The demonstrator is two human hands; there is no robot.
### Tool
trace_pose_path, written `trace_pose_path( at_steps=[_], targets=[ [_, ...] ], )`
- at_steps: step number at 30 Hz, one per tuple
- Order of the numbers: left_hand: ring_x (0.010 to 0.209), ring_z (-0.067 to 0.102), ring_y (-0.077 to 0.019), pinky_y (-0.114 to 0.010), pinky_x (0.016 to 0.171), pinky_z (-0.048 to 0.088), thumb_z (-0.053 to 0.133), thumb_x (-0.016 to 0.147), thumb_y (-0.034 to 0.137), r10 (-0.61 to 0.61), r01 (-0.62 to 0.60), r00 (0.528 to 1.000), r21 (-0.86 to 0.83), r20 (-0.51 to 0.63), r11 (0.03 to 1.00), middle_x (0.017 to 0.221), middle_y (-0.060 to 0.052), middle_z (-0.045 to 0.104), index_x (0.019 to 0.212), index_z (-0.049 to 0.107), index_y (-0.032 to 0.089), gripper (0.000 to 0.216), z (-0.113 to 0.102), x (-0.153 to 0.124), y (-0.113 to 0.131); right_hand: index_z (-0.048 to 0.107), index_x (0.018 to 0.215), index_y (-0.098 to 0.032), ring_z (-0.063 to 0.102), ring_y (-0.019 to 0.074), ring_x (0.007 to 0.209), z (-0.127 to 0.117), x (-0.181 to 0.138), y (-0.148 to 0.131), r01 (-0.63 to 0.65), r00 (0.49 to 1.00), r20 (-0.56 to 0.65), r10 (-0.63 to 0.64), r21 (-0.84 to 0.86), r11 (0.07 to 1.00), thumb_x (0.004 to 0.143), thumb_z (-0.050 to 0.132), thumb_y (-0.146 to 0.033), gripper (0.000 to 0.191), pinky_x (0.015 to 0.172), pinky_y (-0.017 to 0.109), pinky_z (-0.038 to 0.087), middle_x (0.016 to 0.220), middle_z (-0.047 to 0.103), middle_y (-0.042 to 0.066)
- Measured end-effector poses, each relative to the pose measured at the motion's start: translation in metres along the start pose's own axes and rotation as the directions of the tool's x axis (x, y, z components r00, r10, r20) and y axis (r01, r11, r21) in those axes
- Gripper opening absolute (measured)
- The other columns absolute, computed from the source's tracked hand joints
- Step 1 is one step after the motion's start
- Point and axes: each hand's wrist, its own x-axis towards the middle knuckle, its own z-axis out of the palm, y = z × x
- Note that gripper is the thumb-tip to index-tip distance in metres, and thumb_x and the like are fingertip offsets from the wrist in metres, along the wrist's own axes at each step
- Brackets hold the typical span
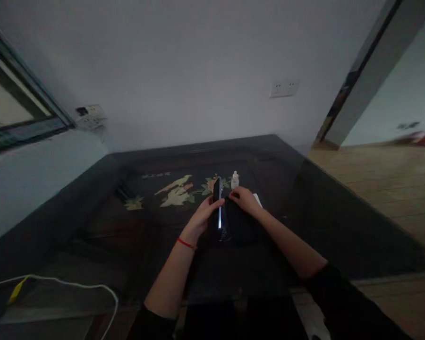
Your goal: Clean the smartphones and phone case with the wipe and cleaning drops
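A phone stands on its edge above the dark table, its thin side catching a bright streak of light. My left hand, with a red cord at the wrist, is closed around its lower part. Just right of the phone, my right hand has thumb and forefinger pinched together. Whatever lies in that pinch is too small and dark to make out. Behind the right hand stands a small white bottle with a narrow top. A white flat piece pokes out past the right hand.
The glossy dark table bears a bird-and-flower picture. A white cable with a yellow tag runs along the lower left. The wall behind has sockets, and a window is at left. Wooden floor lies right.
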Motion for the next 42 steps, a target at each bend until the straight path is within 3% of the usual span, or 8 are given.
trace_pose_path(
  at_steps=[4,7,10,13,17,21,32,42],
  targets=[
    [0.096,0.063,-0.0208,-0.03,0.083,0.049,0.079,0.065,0.035,-0.007,0.012,0.999,0.107,-0.051,0.994,0.106,-0.011,0.068,0.11,0.058,0.013,0.055,-0.001,0.008,-0.008,0.071,0.093,-0.018,0.062,0.0179,0.094,-0.007,-0.003,-0.003,-0.008,1.0,-0.025,0.008,0.002,1.0,0.087,0.059,-0.018,0.014,0.084,0.027,0.044,0.099,0.07,0.008],
    [0.114,0.057,-0.0253,-0.034,0.096,0.045,0.077,0.067,0.036,0.095,-0.037,0.986,0.373,-0.137,0.927,0.127,-0.019,0.058,0.131,0.043,0.01,0.077,-0.007,0.012,-0.014,0.069,0.1,-0.018,0.063,0.0172,0.09,-0.015,-0.007,-0.003,-0.035,0.999,-0.031,0.035,-0.006,0.999,0.091,0.052,-0.022,0.02,0.08,0.027,0.045,0.1,0.069,0.008],
    [0.126,0.049,-0.0306,-0.039,0.101,0.04,0.074,0.069,0.04,0.23,-0.022,0.949,0.683,-0.215,0.73,0.138,-0.024,0.047,0.145,0.022,0.009,0.098,-0.012,0.011,-0.015,0.069,0.101,-0.019,0.063,0.0183,0.09,-0.022,-0.014,-0.001,-0.062,0.998,-0.013,0.061,-0.033,0.998,0.09,0.054,-0.022,0.019,0.079,0.028,0.045,0.101,0.069,0.008],
    [0.12,0.053,-0.0376,-0.044,0.094,0.043,0.068,0.072,0.048,0.246,0.12,0.933,0.872,-0.263,0.475,0.134,-0.026,0.047,0.15,0.009,0.014,0.104,-0.013,0.003,-0.009,0.069,0.101,-0.02,0.061,0.0196,0.093,-0.026,-0.021,-0.002,-0.056,0.998,0.026,0.057,-0.062,0.996,0.086,0.061,-0.024,0.018,0.081,0.03,0.045,0.101,0.067,0.008],
    [0.105,0.062,-0.0375,-0.042,0.083,0.047,0.061,0.076,0.052,0.219,0.229,0.932,0.937,-0.29,0.266,0.128,-0.023,0.05,0.15,0.014,0.022,0.093,-0.01,-0.008,0.0,0.071,0.097,-0.021,0.059,0.021,0.093,-0.026,-0.026,-0.006,0.028,0.992,0.126,-0.016,-0.092,0.995,0.079,0.072,-0.03,0.02,0.08,0.03,0.043,0.094,0.067,0.006],
    [0.1,0.064,-0.0354,-0.039,0.08,0.047,0.059,0.076,0.054,0.206,0.28,0.932,0.952,-0.3,0.121,0.118,-0.021,0.058,0.149,0.019,0.021,0.089,-0.007,-0.014,0.005,0.073,0.087,-0.02,0.059,0.02,0.088,-0.023,-0.026,-0.007,0.063,0.982,0.187,-0.038,-0.132,0.989,0.076,0.073,-0.021,0.011,0.076,0.028,0.042,0.087,0.067,0.005],
    [0.109,0.056,-0.0332,-0.037,0.086,0.043,0.063,0.074,0.051,0.312,0.233,0.922,0.972,-0.228,0.024,0.112,-0.017,0.062,0.15,0.015,0.022,0.094,-0.015,-0.003,-0.011,0.07,0.098,-0.021,0.055,0.0229,0.103,-0.016,-0.012,-0.007,-0.021,0.998,0.047,0.034,-0.244,0.969,0.087,0.059,-0.019,0.016,0.08,0.03,0.043,0.103,0.067,0.008],
    [0.105,0.055,-0.0298,-0.035,0.084,0.043,0.066,0.074,0.048,0.373,0.245,0.899,0.969,-0.229,0.005,0.115,-0.015,0.05,0.149,0.019,0.028,0.091,-0.015,0.002,-0.018,0.07,0.096,-0.022,0.062,0.0179,0.093,-0.038,-0.024,0.0,-0.173,0.982,-0.111,0.154,-0.19,0.966,0.09,0.052,-0.025,0.019,0.073,0.025,0.045,0.103,0.067,0.005]
  ],
)
